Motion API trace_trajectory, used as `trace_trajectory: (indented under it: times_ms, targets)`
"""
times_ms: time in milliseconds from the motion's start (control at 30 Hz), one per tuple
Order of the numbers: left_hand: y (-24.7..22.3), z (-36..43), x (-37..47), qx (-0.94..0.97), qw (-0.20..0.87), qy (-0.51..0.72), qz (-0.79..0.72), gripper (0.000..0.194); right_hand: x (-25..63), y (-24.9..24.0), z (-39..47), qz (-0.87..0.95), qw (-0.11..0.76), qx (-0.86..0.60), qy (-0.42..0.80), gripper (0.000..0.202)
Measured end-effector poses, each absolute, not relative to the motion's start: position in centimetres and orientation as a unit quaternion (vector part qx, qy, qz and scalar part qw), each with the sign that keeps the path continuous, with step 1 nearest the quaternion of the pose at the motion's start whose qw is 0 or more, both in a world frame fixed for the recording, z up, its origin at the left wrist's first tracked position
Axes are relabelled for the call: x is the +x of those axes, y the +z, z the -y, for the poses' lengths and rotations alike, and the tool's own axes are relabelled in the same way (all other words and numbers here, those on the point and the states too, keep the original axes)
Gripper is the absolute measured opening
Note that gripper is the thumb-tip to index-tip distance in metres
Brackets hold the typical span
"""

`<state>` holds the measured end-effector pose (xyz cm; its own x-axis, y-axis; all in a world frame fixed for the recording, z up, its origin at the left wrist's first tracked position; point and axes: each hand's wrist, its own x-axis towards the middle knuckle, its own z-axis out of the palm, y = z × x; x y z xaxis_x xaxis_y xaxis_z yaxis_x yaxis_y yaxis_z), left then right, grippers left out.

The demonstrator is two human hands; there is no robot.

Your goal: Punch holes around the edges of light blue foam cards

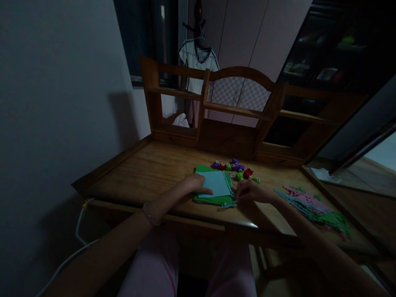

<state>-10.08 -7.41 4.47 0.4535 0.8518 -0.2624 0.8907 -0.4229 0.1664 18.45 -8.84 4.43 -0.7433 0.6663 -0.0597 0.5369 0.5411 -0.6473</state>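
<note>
A light blue sheet (pixel 216 184) with a row of holes along its right edge lies on green sheets (pixel 202 168) on the wooden desk. My left hand (pixel 198 184) rests on the blue sheet's left part, fingers apart and pressing it down. At the sheet's lower right corner, my right hand (pixel 246 192) pinches a narrow light blue strip (pixel 229 204) that hangs near the stack's edge. Fine detail at the fingertips is dim.
Small purple, red and green figures with eyes (pixel 235 167) sit behind the sheets. Pink, blue and green cut pieces (pixel 312 204) are piled at the right. A wooden shelf (pixel 235 109) stands along the desk's back.
</note>
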Motion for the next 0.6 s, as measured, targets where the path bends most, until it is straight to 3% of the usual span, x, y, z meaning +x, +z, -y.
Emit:
trace_trajectory:
  times_ms: [300,600]
  targets:
    - [4.7,7.8,-10.1,0.839,0.156,-0.04,-0.52,0.07,23.4,6.2,11.3,0.832,0.132,-0.434,0.32,0.024]
    - [4.3,8.6,-10.1,0.849,0.103,0.004,-0.519,0.059,32.1,7.6,16.5,0.657,0.24,-0.619,0.356,0.046]
